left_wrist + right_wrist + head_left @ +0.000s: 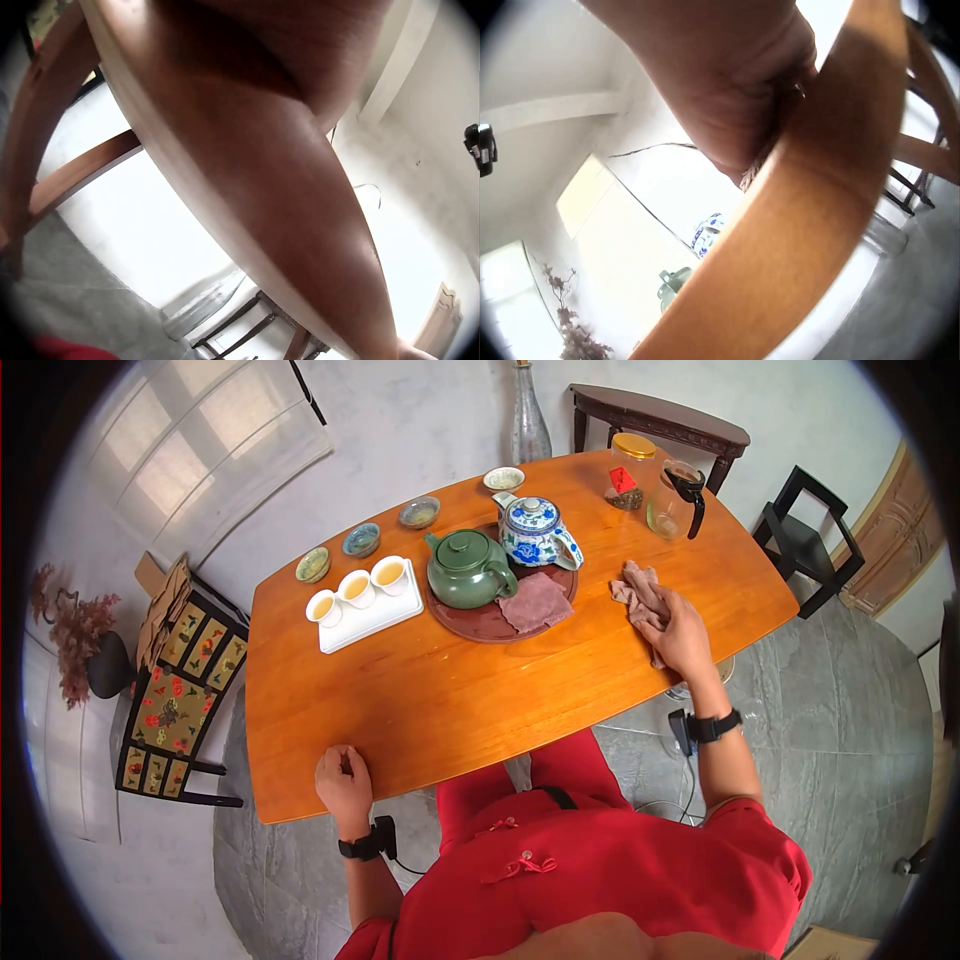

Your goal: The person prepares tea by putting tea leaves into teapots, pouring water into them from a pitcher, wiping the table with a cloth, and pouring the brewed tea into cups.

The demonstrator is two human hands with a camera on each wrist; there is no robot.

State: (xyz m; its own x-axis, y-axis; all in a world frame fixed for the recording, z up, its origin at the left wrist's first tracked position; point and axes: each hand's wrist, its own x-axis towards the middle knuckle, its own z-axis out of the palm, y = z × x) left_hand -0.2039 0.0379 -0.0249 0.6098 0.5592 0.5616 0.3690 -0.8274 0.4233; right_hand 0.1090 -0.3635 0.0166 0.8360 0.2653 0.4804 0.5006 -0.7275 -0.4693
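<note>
My right hand (682, 635) grips a crumpled brownish-pink cloth (640, 592) on the right side of the wooden table. In the right wrist view the palm (727, 112) shows above the table edge, and most of the cloth is hidden. My left hand (343, 785) rests at the table's near left edge with its fingers loosely curled, holding nothing. A round red-brown tray (450, 622) carries a green teapot (465, 572), a blue-and-white teapot (535, 540) and a folded mauve cloth (536, 605).
Left of the tray, a white rectangular tray (372, 626) bears three white cups of pale tea. Several small bowls, one a bluish bowl (361, 540), line the far edge. A gold-lidded jar (630, 475) and a glass pitcher (668, 510) stand at the far right.
</note>
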